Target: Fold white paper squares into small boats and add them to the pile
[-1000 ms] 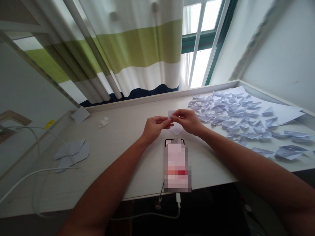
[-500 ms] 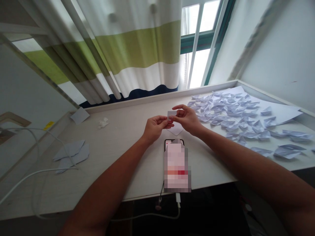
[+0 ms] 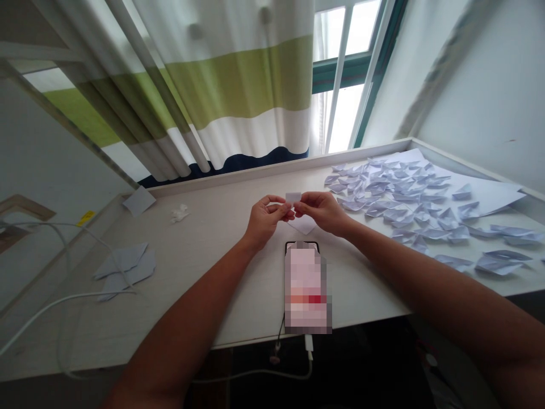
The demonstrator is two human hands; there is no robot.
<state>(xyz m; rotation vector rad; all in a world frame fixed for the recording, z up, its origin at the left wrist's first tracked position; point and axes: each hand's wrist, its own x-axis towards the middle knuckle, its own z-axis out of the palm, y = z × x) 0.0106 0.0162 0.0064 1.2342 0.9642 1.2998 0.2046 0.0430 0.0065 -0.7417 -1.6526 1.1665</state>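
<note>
My left hand (image 3: 266, 218) and my right hand (image 3: 321, 210) meet above the middle of the pale desk (image 3: 213, 267). Both pinch a small folded piece of white paper (image 3: 293, 197) between thumb and fingertips, held just above the desk. A flat white paper piece (image 3: 303, 225) lies on the desk right under the hands. A phone (image 3: 306, 287) rests flat in front of the hands, near the desk's front edge.
Several small folded white paper boats (image 3: 395, 199) cover the desk's right side, some on a large white sheet (image 3: 489, 193). Loose paper pieces (image 3: 125, 267) and a white cable (image 3: 63, 301) lie at the left. A crumpled scrap (image 3: 179, 212) and a striped curtain (image 3: 221, 85) are behind.
The right hand's fingers have closed down on the paper piece, and both hands have shifted slightly while working it. Everything on the desk stays put.
</note>
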